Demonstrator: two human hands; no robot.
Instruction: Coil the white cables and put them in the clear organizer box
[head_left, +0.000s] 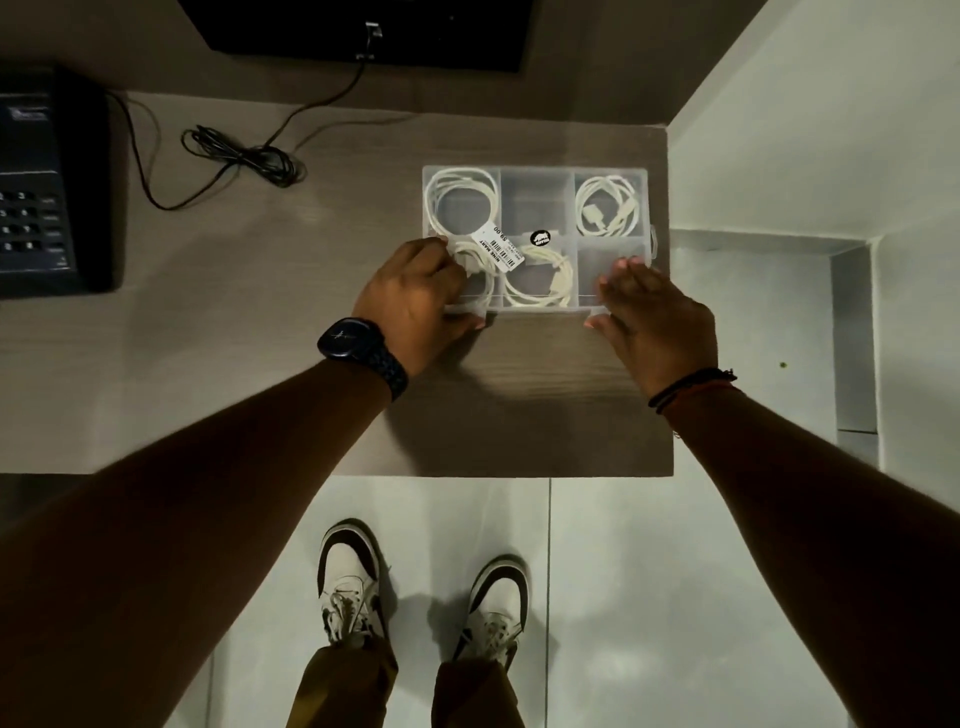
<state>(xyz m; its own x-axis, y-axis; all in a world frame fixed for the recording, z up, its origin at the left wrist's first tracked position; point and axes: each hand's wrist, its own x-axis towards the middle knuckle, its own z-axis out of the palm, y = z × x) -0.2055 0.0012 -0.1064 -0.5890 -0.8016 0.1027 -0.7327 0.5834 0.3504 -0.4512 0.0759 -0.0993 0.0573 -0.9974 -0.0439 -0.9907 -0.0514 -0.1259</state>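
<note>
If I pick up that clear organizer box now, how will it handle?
Probably light: the clear organizer box is thin plastic holding only white cables. The lid looks shut under both hands, so coils should stay put. It may flex and feel slippery.

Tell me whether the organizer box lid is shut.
Shut, apparently: the price label lies flat over the organizer box compartments, with the left hand and right hand pressing its front edge.

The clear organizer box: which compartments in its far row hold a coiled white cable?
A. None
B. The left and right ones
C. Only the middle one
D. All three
B: in the clear organizer box, one white coil lies far left and another far right; the middle compartment between them looks empty.
</note>
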